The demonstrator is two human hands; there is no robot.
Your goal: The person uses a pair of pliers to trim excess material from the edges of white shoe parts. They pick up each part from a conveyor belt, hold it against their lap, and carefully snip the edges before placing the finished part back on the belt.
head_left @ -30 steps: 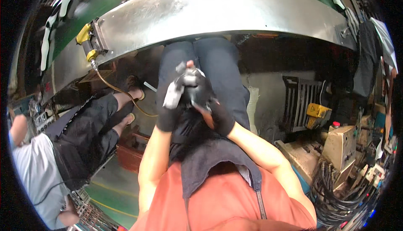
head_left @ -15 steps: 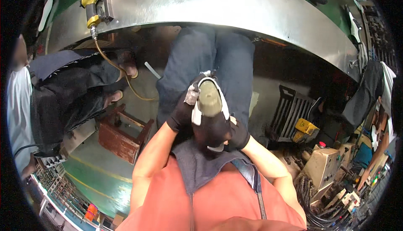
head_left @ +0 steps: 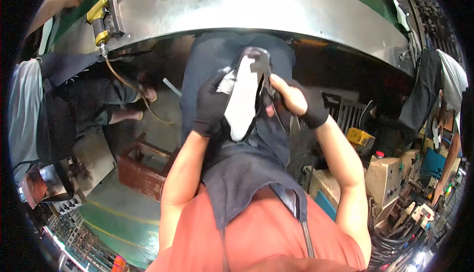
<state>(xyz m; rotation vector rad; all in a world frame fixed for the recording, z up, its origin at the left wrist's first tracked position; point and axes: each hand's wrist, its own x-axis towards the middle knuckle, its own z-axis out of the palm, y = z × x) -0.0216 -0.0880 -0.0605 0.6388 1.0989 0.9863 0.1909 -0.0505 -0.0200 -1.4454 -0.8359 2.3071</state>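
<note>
My left hand [head_left: 210, 105], in a black glove, grips a long white shoe-shaped piece [head_left: 242, 101] with a dark top end, held upright over my lap. My right hand [head_left: 296, 101], in a black fingerless glove, sits just right of the piece with its fingers closed at the dark top edge. A thin metal tool [head_left: 285, 123] hangs down from that hand. A dark apron [head_left: 247, 173] covers my lap under both hands.
A curved shiny metal bench edge [head_left: 256, 5] runs across the top, with a yellow air tool [head_left: 98, 20] and its hose at its left end. A seated person [head_left: 74, 104] is at left, another person [head_left: 447, 84] at right. A brown box [head_left: 140, 166] and beige machine [head_left: 385, 178] stand on the floor.
The white piece has come up and turned more upright. My right hand has moved off to the right of it, where before both hands were bunched together on it.
</note>
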